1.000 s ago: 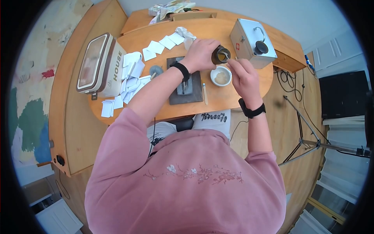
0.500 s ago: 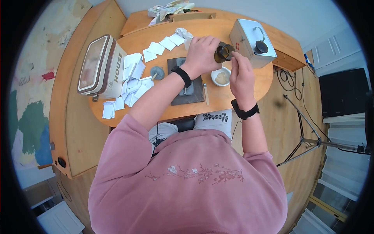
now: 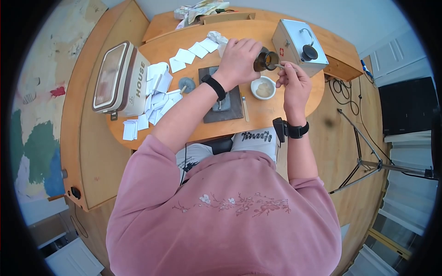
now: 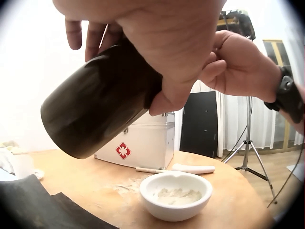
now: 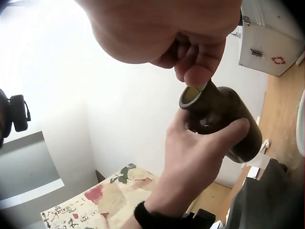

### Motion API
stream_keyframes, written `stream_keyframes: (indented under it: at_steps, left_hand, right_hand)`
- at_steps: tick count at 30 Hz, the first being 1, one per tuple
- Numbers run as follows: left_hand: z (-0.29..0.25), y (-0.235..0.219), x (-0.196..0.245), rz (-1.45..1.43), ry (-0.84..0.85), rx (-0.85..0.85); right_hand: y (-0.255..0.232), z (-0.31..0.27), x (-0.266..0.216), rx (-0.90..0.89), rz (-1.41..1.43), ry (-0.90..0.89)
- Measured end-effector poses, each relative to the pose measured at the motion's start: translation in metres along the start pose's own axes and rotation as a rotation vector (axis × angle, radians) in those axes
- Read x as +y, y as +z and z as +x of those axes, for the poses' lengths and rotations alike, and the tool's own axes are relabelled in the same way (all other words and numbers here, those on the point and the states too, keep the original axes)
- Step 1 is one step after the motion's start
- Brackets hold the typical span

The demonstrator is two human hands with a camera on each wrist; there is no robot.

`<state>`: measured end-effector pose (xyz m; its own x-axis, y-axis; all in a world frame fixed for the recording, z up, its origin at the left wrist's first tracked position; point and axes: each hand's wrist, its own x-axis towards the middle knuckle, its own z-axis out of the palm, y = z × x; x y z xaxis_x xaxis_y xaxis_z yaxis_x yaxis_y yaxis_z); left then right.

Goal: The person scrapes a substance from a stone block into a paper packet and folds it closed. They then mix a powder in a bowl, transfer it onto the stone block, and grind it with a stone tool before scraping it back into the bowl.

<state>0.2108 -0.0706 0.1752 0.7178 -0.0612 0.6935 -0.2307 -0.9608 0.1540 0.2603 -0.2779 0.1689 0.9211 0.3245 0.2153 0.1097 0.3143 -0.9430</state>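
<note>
My left hand point(image 3: 237, 60) grips a dark brown glass bottle point(image 4: 95, 105) round its body, tilted so its mouth faces right. At that mouth, my right hand point(image 3: 297, 85) pinches the thin handle of a small utensil point(image 3: 279, 66) whose far end is hidden at the bottle's opening. Something yellowish shows inside the neck in the right wrist view. On the table below the two hands stands a white mortar point(image 4: 174, 213) with pale powdery stuff in it. A white pestle point(image 4: 194, 169) lies behind the mortar.
A metal case with a red emblem point(image 3: 294, 50) stands at the back right. Left of the hands are a dark slab point(image 3: 209, 116), white papers point(image 3: 159, 99), a round grey thing point(image 3: 186, 83) and a "HOUSE" case point(image 3: 138, 96). A flat stick point(image 3: 245, 110) lies beside the slab.
The bottle has moved slightly right and its mouth has tipped further to the right. My right hand, still pinching the utensil, has shifted right and turned more palm-up.
</note>
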Motion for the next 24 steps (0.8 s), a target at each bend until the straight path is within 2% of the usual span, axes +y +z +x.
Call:
stream_keyframes:
  at_steps: [3,11,14,21,24]
  left_hand:
    - [-0.002,0.003,-0.003,0.002,0.008,0.009]
    - [-0.005,0.009,-0.008,0.022,-0.031,-0.111]
    - [-0.009,0.013,-0.01,0.008,-0.021,-0.088]
    - [-0.014,0.017,-0.012,0.01,-0.042,-0.127]
    - [-0.014,0.021,-0.015,-0.004,-0.035,-0.086]
  right_hand:
    - [-0.005,-0.001,-0.003,0.039,0.029,0.029]
    - [-0.016,-0.001,-0.005,0.098,-0.007,0.046]
    - [-0.019,0.0,0.0,0.056,-0.012,0.044]
    - [-0.021,-0.001,0.003,0.079,-0.02,0.064]
    - [-0.023,-0.003,0.002,0.085,-0.03,0.053]
